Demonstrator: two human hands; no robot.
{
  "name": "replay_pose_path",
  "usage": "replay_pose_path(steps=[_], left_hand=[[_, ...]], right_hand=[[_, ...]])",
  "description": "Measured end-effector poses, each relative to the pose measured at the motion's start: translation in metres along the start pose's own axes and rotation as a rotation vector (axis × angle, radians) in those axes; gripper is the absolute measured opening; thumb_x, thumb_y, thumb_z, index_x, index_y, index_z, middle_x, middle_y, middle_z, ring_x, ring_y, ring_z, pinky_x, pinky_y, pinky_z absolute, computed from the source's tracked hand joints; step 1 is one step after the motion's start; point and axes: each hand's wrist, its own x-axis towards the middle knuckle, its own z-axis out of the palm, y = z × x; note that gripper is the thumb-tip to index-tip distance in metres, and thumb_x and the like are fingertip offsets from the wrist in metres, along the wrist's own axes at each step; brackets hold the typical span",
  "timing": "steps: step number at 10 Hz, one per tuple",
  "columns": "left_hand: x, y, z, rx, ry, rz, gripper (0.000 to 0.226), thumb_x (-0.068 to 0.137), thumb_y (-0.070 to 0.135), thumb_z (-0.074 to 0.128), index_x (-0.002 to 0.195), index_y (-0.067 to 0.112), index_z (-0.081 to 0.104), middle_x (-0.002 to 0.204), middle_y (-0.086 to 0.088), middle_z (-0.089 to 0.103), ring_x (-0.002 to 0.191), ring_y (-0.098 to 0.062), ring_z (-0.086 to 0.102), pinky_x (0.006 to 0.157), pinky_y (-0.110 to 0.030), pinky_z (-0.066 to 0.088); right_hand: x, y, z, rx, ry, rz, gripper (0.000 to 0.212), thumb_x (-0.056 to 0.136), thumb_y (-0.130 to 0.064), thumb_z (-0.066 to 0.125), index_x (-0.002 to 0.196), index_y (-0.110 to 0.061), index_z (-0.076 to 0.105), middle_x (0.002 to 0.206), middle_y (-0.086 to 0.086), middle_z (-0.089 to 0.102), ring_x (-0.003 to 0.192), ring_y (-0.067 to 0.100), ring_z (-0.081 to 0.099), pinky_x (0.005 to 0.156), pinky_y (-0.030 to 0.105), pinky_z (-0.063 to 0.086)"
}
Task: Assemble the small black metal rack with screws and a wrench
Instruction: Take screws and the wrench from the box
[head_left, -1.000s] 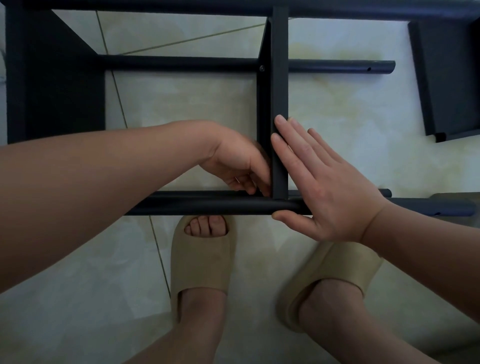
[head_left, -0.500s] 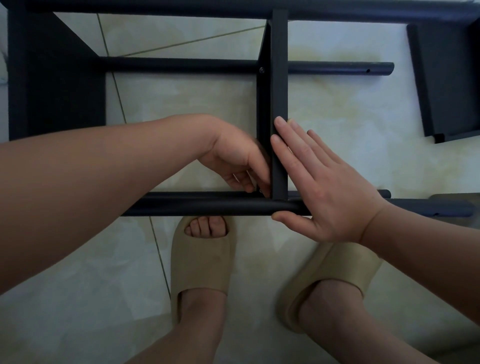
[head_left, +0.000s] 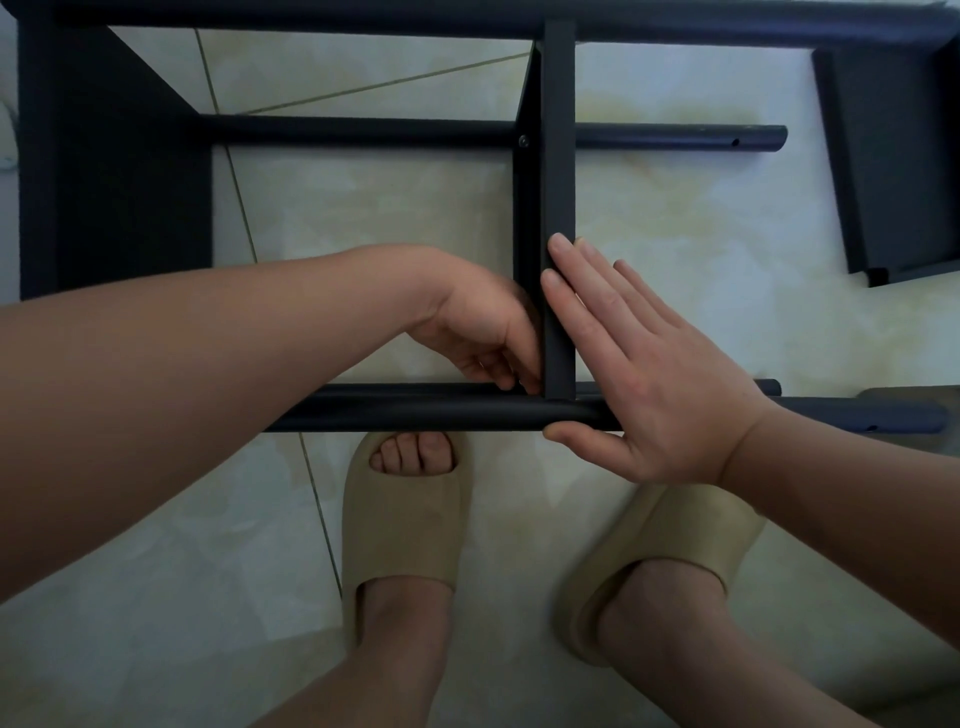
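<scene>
Lying flat on the tiled floor (head_left: 675, 234), the small black rack (head_left: 363, 131) is filling the far part of the view, and its near tube (head_left: 415, 413) is running just in front of the person's feet. A cross bar (head_left: 558, 156) is meeting this tube at a right angle, and this corner is the joint being worked on.

The left hand (head_left: 483, 332) is reaching in on the left side of the bar with its fingers curled down at the corner. Their tips are hiding behind the bar, so I cannot tell if they are holding a screw, a wrench or nothing. The right hand (head_left: 660, 374) is grasping nothing: its fingers (head_left: 576, 291) are lying straight and together against the right face of the bar, and the thumb is touching the near tube.

At the far end of the bar a screw (head_left: 523, 140) is already sitting in place, so I am judging that the near joint is the one being fastened. To do it well, the right hand should be pressing the bar square to the tube so that the holes are matching. The left should be starting the screw straight and lightly before any hard tightening.

A loose black panel (head_left: 893, 156) is lying toward the right edge of the floor.
</scene>
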Motion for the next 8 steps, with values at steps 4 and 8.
replay_pose_path(steps=[4, 8], left_hand=[[-0.0041, -0.0004, -0.0015, -0.018, -0.013, 0.017, 0.011, 0.091, 0.009, 0.063, 0.097, 0.012, 0.071, 0.085, 0.002, 0.069, 0.077, -0.013, 0.058, 0.07, -0.023, 0.044], [-0.0068, 0.0001, -0.0047, -0.048, -0.008, 0.041, 0.022, 0.09, 0.002, 0.063, 0.08, 0.02, 0.072, 0.074, 0.005, 0.064, 0.068, -0.01, 0.051, 0.065, -0.022, 0.04]], right_hand=[[-0.0002, 0.0007, 0.0003, 0.002, 0.001, 0.0, 0.096, 0.096, -0.063, 0.046, 0.159, 0.004, 0.016, 0.168, 0.022, 0.006, 0.157, 0.036, 0.005, 0.122, 0.057, 0.023], [0.0, 0.0006, 0.0007, 0.002, 0.001, 0.0, 0.096, 0.096, -0.063, 0.046, 0.159, 0.004, 0.017, 0.168, 0.023, 0.007, 0.157, 0.036, 0.006, 0.122, 0.057, 0.023]])
